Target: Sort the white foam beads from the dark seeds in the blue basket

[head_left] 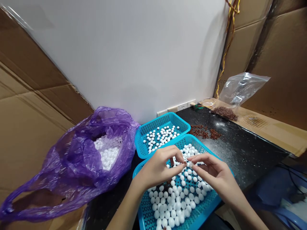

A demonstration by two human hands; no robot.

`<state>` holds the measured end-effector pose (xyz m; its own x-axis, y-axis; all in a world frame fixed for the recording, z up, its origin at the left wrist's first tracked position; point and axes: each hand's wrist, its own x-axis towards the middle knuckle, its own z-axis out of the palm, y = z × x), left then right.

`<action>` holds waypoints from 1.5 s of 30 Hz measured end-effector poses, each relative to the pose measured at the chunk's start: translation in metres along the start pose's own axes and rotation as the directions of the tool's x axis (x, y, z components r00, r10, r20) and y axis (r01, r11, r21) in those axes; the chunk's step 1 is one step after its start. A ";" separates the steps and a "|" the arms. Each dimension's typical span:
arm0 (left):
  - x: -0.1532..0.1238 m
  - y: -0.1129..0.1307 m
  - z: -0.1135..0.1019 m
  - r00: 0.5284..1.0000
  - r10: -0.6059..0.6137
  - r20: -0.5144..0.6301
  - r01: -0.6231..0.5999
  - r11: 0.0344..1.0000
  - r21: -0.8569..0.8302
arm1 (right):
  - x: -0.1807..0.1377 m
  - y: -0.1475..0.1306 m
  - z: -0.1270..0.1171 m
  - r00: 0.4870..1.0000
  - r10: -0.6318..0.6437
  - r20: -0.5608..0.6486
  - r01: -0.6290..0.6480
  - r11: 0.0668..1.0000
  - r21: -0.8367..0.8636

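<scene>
My left hand [161, 166] is closed in a pinch on a small reddish-brown piece [185, 162], too small to make out fully. Facing it, my right hand [217, 172] pinches a small white ball [191, 165] between thumb and fingers. The fingertips of both hands almost meet. Below them lies a blue plastic basket [143, 215] holding many white balls [176, 204]. A few dark reddish bits lie among the balls, partly hidden beneath my left hand.
Behind stands a second blue basket [141, 140] with scattered white balls. Left is a purple plastic bag [79, 153] of white balls. Reddish-brown pieces [201, 131] lie on the black tabletop [244, 153]. A clear bag [242, 89] with brown pieces sits back right, by cardboard [278, 60].
</scene>
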<state>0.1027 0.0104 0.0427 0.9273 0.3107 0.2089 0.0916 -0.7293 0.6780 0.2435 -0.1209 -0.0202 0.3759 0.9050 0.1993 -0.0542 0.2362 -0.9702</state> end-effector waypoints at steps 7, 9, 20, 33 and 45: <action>0.000 -0.001 0.002 0.995 0.040 -0.087 -0.040 0.999 -0.001 | -0.002 -0.001 0.006 1.000 -0.025 -0.005 0.025 0.999 -0.025; 0.000 -0.002 0.003 0.995 0.038 -0.090 -0.037 0.999 0.014 | -0.002 -0.001 0.006 0.999 -0.041 -0.001 0.041 0.999 -0.030; 0.000 -0.004 0.007 0.986 0.126 -0.112 -0.103 0.977 0.188 | -0.004 -0.003 0.004 0.993 -0.120 -0.006 0.116 0.973 -0.201; 0.003 -0.006 0.010 0.945 0.306 -0.116 -0.287 0.946 0.153 | -0.002 0.003 0.001 0.996 -0.071 -0.061 0.071 0.997 -0.002; 0.001 -0.005 0.017 0.959 0.211 -0.191 -0.199 0.977 0.079 | -0.001 0.011 0.011 0.992 0.036 -0.123 -0.008 0.975 0.220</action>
<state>0.1098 0.0039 0.0276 0.8391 0.2606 0.4775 -0.0659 -0.8226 0.5649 0.2319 -0.1154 -0.0291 0.4847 0.8624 0.1459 -0.2598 0.3012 -0.9175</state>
